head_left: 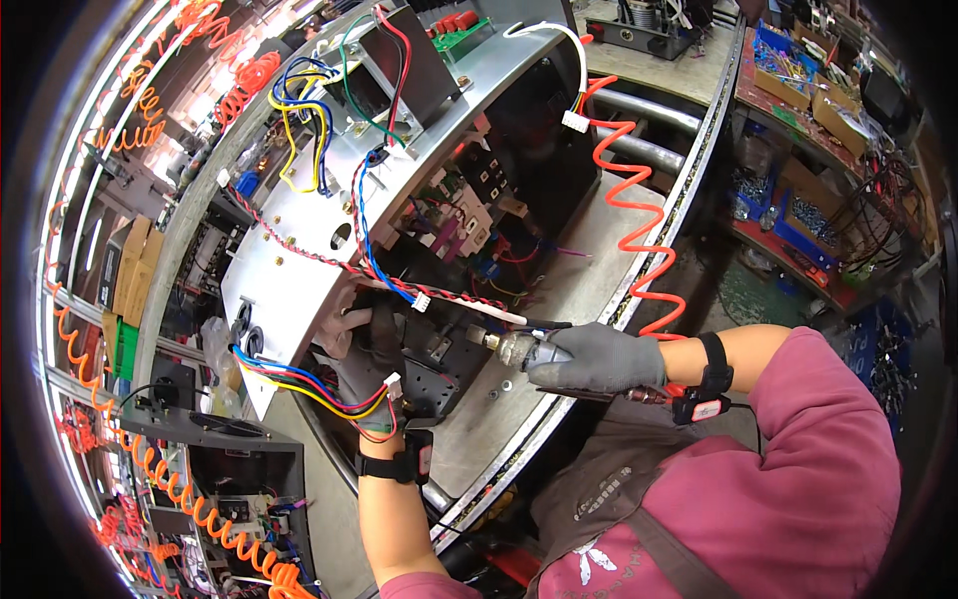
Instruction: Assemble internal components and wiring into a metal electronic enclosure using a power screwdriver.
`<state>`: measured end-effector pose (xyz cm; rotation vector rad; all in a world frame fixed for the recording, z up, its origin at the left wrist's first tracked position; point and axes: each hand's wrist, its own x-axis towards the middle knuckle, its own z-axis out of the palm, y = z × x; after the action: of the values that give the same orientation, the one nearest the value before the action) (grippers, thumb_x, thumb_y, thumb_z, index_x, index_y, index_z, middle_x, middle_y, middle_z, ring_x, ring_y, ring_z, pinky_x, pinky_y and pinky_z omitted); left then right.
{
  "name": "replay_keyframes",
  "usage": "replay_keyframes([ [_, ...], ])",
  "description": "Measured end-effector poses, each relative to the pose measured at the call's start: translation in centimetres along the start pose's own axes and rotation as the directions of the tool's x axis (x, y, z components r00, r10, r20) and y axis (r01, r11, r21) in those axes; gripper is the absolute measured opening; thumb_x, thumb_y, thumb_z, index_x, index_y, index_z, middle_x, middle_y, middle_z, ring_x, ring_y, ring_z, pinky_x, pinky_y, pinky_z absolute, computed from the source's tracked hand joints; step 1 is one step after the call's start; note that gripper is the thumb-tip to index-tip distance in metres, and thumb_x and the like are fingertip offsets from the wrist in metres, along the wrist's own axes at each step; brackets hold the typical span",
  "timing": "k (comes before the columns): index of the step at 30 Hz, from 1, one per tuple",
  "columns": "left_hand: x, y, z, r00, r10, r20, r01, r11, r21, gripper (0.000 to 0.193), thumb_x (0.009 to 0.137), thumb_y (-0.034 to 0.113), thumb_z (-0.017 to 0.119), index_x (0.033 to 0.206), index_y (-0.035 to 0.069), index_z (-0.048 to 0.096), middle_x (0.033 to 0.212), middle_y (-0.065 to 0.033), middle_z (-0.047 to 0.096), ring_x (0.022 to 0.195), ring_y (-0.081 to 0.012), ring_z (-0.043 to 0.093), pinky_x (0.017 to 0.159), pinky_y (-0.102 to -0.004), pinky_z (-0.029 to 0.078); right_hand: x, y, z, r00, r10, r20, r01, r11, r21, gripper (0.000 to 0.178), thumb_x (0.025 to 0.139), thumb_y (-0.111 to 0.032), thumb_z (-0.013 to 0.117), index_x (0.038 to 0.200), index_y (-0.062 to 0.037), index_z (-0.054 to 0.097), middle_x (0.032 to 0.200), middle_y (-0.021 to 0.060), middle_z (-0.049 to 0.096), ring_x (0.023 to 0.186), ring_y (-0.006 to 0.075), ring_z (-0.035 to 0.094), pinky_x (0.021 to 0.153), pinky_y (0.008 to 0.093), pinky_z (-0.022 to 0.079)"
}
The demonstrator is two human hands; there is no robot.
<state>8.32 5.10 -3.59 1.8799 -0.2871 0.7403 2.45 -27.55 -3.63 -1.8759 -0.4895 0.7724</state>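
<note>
Leftward, silver tool (pixel 517 350), jutting from right grip (pixel 604 359)

A: You've got a silver driver (pixel 515 349) wrapped up in your gloved right hand (pixel 611 359), pretty close to the near edge of the workbench (pixel 589 275).

B: Yeah, and your left hand (pixel 371 367) is in by the lower edge of the white panel (pixel 269 314), can't tell what it's gripping. Multicolored wires (pixel 317 392) hang across it.

A: Plus two little washers (pixel 507 385) by the bench's near edge, and a coiled orange hose (pixel 651 262) running along there.
</note>
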Motion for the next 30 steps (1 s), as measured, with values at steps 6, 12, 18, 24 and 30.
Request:
replay_keyframes([
  [6, 0.8, -0.9, -1.3, 0.957, 0.236, 0.166, -0.256, 0.961, 0.108, 0.019, 0.068, -0.006, 0.062, 0.086, -0.004, 0.065, 0.118, -0.0204, 0.056, 0.107, -0.0307, 0.057, 0.095, -0.0337, 0.042, 0.7, 0.3, 0.8, 0.991, -0.122, -0.050, 0.125, 0.990, 0.070, 0.057, 0.085, -0.055, 0.054, 0.103, -0.0012, 0.059, 0.083, 0.0103, 0.063, 0.080, 0.0202, 0.060, 0.075, 0.0333, 0.047],
  [12, -0.9, -0.6, -0.3, 1.000, -0.005, -0.003, 0.005, 1.000, 0.025, 0.027, 0.069, -0.009, 0.062, 0.096, -0.004, 0.063, 0.115, -0.0197, 0.057, 0.110, -0.0288, 0.056, 0.095, -0.0342, 0.043, 0.7, -0.7, 2.6, 0.966, 0.019, 0.258, -0.175, 0.783, 0.597, 0.046, 0.081, -0.048, 0.066, 0.095, -0.0063, 0.051, 0.070, 0.0020, 0.052, 0.051, 0.0106, 0.054, 0.044, 0.0254, 0.046],
  [18, -0.6, 0.1, -0.4, 0.999, 0.032, 0.038, -0.038, 0.985, 0.169, 0.035, 0.070, -0.011, 0.064, 0.104, -0.004, 0.059, 0.116, -0.0187, 0.057, 0.111, -0.0279, 0.055, 0.099, -0.0344, 0.039, 0.6, -1.5, 3.4, 0.979, 0.022, 0.204, -0.144, 0.781, 0.607, 0.047, 0.081, -0.046, 0.066, 0.095, -0.0046, 0.051, 0.068, 0.0021, 0.052, 0.053, 0.0108, 0.055, 0.045, 0.0248, 0.046],
  [24, -0.6, 2.2, 0.5, 0.997, 0.052, 0.054, -0.064, 0.961, 0.270, 0.032, 0.072, -0.011, 0.063, 0.103, -0.004, 0.057, 0.115, -0.0199, 0.056, 0.111, -0.0282, 0.055, 0.099, -0.0343, 0.039, 0.8, -1.6, 3.7, 0.981, -0.001, 0.192, -0.121, 0.776, 0.619, 0.042, 0.082, -0.044, 0.063, 0.092, -0.0051, 0.051, 0.067, 0.0023, 0.052, 0.051, 0.0105, 0.055, 0.043, 0.0245, 0.046],
  [30, 0.1, 4.8, 1.5, 0.980, 0.180, 0.091, -0.199, 0.937, 0.287, 0.014, 0.083, -0.005, 0.060, 0.095, -0.001, 0.054, 0.112, -0.0193, 0.057, 0.107, -0.0284, 0.056, 0.095, -0.0349, 0.041, 0.8, -1.6, 3.7, 0.983, 0.008, 0.183, -0.121, 0.778, 0.617, 0.040, 0.083, -0.044, 0.062, 0.090, -0.0056, 0.051, 0.066, 0.0019, 0.052, 0.050, 0.0105, 0.055, 0.041, 0.0247, 0.045],
])
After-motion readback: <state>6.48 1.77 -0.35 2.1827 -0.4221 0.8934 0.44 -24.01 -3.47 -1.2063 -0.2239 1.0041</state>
